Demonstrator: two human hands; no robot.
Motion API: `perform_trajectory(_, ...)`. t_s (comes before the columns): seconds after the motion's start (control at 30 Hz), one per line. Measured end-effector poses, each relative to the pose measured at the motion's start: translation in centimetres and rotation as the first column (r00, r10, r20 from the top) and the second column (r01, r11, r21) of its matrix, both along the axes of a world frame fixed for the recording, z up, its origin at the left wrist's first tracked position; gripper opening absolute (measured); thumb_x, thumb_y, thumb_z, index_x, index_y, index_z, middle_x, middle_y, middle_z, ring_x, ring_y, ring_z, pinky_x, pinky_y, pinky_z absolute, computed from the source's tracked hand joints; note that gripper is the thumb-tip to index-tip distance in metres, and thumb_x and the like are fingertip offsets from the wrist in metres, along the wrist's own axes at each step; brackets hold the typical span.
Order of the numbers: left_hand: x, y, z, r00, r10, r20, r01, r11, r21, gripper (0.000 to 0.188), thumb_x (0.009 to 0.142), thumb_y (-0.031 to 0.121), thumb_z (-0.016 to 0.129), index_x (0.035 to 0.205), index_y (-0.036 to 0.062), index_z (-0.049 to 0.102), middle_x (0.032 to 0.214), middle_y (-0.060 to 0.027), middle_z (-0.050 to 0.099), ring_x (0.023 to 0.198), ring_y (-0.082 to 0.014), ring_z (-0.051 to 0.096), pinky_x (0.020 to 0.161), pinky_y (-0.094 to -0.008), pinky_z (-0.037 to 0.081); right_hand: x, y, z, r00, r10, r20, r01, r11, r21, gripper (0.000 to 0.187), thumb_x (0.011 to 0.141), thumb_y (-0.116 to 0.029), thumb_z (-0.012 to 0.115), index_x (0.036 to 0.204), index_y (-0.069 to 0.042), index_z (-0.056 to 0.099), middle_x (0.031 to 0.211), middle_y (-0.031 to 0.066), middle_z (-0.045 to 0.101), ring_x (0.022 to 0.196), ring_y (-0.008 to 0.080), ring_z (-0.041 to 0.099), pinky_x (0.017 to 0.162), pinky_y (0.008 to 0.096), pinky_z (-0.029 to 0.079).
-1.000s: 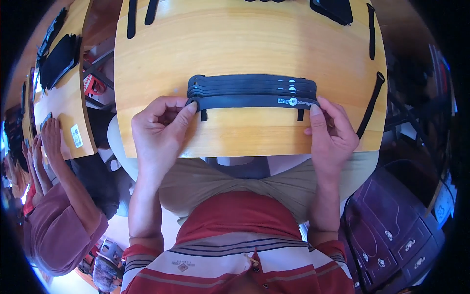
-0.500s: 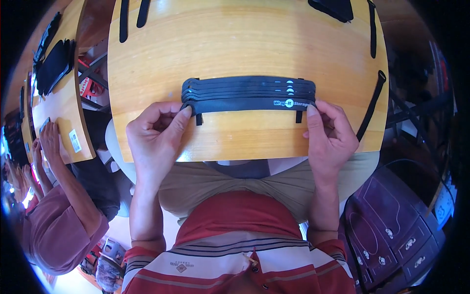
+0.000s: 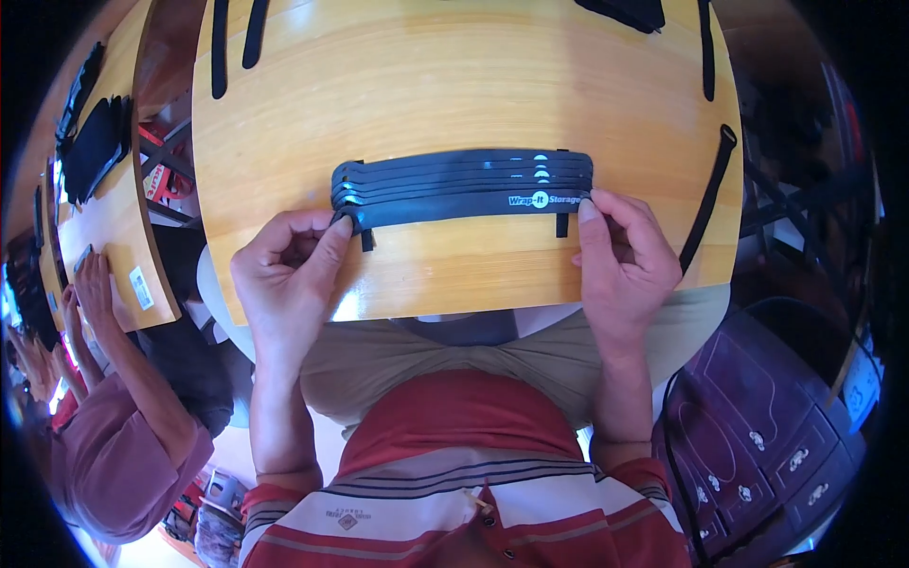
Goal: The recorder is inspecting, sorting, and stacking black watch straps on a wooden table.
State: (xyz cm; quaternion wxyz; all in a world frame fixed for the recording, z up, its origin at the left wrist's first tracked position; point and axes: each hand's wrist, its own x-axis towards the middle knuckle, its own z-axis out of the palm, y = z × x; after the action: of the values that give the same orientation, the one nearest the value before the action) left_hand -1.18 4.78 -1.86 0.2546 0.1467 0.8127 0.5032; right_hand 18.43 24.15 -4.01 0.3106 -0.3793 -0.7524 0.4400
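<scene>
On the wooden table in front of me lies a fanned stack of black straps (image 3: 454, 179), each overlapping the one behind it. White print marks their right part. My left hand (image 3: 292, 265) is closed, thumb and fingers pinching the left end of the nearest strap (image 3: 431, 210). At that strap's right end, my right hand (image 3: 620, 256) pinches with thumb and fingertips. Two narrow black strips, a left one (image 3: 368, 241) and a right one (image 3: 561, 225), run crosswise beneath the stack and stick out at its near edge.
More black straps lie on the table (image 3: 407, 85): two at the far left (image 3: 220, 57), one at the far right (image 3: 707, 57), and a looped one (image 3: 708, 199) near the right edge. A black bundle (image 3: 625, 9) sits at the back. Left, another person (image 3: 133, 417) works at a second table (image 3: 114, 246).
The view has shifted slightly, so the table and straps appear a little farther left. Both hands keep their pinch on the nearest strap's ends.
</scene>
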Motion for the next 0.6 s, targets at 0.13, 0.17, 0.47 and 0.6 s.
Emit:
perform_trajectory(0.13, -0.02, 0.11, 0.16, 1.0, -0.005, -0.007, 0.005, 1.0, 0.002, 0.009, 0.09, 0.002, 0.074, 0.094, -0.0044, 0.071, 0.076, 0.0015, 0.067, 0.066, -0.0009, 0.055, 0.06, -0.016, 0.043, -0.3, -0.12, 0.34, 0.998, -0.052, -0.024, 0.05, 0.998, -0.046, 0.012, 0.087, 0.004, 0.071, 0.099, 0.005, 0.07, 0.092, 0.0097, 0.069, 0.074, 0.0084, 0.063, 0.061, 0.0201, 0.049)
perform_trajectory(0.17, -0.07, 0.14, 0.16, 1.0, -0.009, -0.002, 0.009, 1.0, -0.007, 0.009, 0.09, 0.002, 0.074, 0.094, -0.0044, 0.07, 0.075, 0.0015, 0.067, 0.066, -0.0008, 0.055, 0.06, -0.016, 0.042, -0.28, -0.11, 0.31, 0.998, -0.051, -0.024, 0.05, 0.998, -0.039, 0.011, 0.087, 0.004, 0.071, 0.099, 0.005, 0.07, 0.092, 0.0094, 0.069, 0.074, 0.0084, 0.063, 0.061, 0.0203, 0.049)
perform_trajectory(0.47, 0.11, -0.1, -0.14, 1.0, 0.014, -0.002, -0.014, 1.0, -0.002, 0.008, 0.09, 0.002, 0.074, 0.094, -0.0044, 0.07, 0.074, 0.0017, 0.066, 0.065, -0.0006, 0.054, 0.059, -0.0159, 0.042, -0.36, -0.21, 0.16, 0.998, -0.05, -0.035, 0.048, 0.998, -0.05, 0.01, 0.087, 0.004, 0.07, 0.097, 0.004, 0.07, 0.09, 0.009, 0.069, 0.071, 0.008, 0.062, 0.056, 0.0201, 0.048)
perform_trajectory(0.6, 0.14, 0.19, 0.16, 1.0, 0.002, -0.016, -0.002, 1.0, -0.017, 0.008, 0.091, 0.002, 0.074, 0.094, -0.0042, 0.071, 0.074, 0.0015, 0.066, 0.064, -0.0007, 0.055, 0.059, -0.0159, 0.042, -0.39, -0.13, 0.22, 0.999, -0.046, -0.029, 0.045, 0.999, -0.022, 0.009, 0.086, 0.005, 0.07, 0.096, 0.004, 0.07, 0.089, 0.0094, 0.069, 0.07, 0.0083, 0.062, 0.055, 0.0201, 0.048)
